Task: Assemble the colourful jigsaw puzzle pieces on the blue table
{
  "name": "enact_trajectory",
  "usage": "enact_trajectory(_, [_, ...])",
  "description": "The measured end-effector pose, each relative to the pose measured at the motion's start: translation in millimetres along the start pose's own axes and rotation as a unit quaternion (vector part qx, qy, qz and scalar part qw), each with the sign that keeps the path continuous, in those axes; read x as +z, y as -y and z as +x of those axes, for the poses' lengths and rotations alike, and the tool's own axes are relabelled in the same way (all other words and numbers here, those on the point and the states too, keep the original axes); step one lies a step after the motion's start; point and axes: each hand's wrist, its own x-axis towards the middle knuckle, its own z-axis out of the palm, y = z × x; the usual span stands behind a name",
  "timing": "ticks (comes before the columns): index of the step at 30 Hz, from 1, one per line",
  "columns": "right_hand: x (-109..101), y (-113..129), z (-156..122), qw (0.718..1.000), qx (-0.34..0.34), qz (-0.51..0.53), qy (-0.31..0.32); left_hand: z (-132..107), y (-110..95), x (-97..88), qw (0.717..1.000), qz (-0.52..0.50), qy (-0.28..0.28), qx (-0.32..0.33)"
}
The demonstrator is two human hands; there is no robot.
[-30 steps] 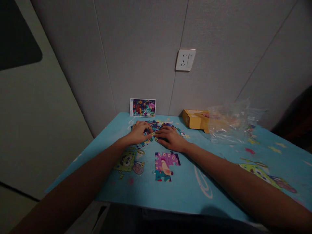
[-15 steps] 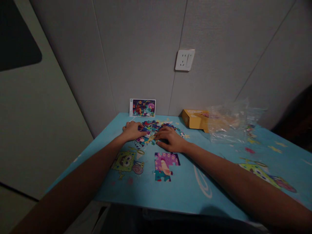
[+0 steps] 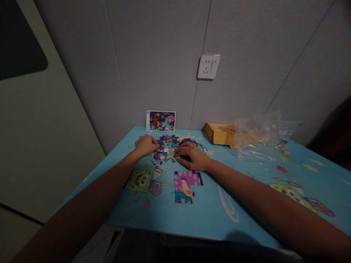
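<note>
A pile of loose jigsaw puzzle pieces (image 3: 166,149) in many colours lies toward the back of the table. At its left edge is my left hand (image 3: 146,145), with thumb and fingers pinched together; whatever they may hold is too small to make out. My right hand (image 3: 192,156) rests over the pile's right side, fingers spread and touching pieces. Nearer to me, a small joined puzzle section (image 3: 185,186), pink and purple above and teal below, lies flat with an uneven edge.
A picture card (image 3: 161,121) of the puzzle scene leans against the wall. At the back right sit a yellow box (image 3: 219,134) and a crumpled clear plastic bag (image 3: 256,140). The light blue table cover (image 3: 148,219) has printed cartoon figures. A socket (image 3: 208,67) is on the wall.
My left hand has drawn back slightly to the left from the pile, its thumb and fingers closing together. My right hand has barely moved; the joined section lies where it was.
</note>
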Motion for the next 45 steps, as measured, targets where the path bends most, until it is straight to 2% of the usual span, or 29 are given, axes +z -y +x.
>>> enact_trajectory(6, [-0.6,0.2,0.1,1.000,0.001,0.000,0.005,5.7,12.8,-1.7,0.998,0.021,-0.028,-0.054])
enact_trajectory(9, [-0.6,0.3,0.1,1.000,0.002,-0.001,0.004,6.0,14.4,-1.0,0.997,0.026,-0.038,-0.056])
enact_trajectory(13, [-0.7,1.0,0.1,1.000,0.000,0.000,0.007,-1.5,6.2,-0.1,0.999,0.022,-0.039,0.005])
enact_trajectory(16, [-1.7,2.7,0.3,1.000,0.001,0.002,0.006,-10.2,-2.3,0.1,0.996,0.029,0.005,0.088])
enact_trajectory(18, [-2.5,3.7,0.5,1.000,0.003,0.004,0.005,-14.1,-5.7,0.2,0.992,0.032,0.040,0.119])
enact_trajectory(20, [-2.8,4.0,0.5,1.000,0.005,0.006,0.006,-15.6,-6.6,0.1,0.990,0.028,0.059,0.126])
enact_trajectory(27, [-2.5,2.7,0.2,1.000,0.001,0.010,0.003,-11.7,-3.8,1.7,0.989,0.000,0.070,0.132])
enact_trajectory(32, [-2.3,3.1,0.1,1.000,0.004,0.010,0.006,-12.7,-6.5,3.2,0.990,-0.013,0.047,0.133])
enact_trajectory(38, [-2.4,3.2,0.5,1.000,0.001,0.007,0.006,-12.4,-3.3,-2.5,0.994,0.029,-0.027,0.100])
enact_trajectory(40, [-2.2,2.6,0.5,1.000,0.000,0.008,0.007,-12.1,-1.2,-3.1,0.992,0.050,-0.015,0.114])
enact_trajectory(45, [-1.9,2.2,0.1,1.000,0.002,0.010,0.003,-14.0,-2.9,0.0,0.986,0.069,0.058,0.143])
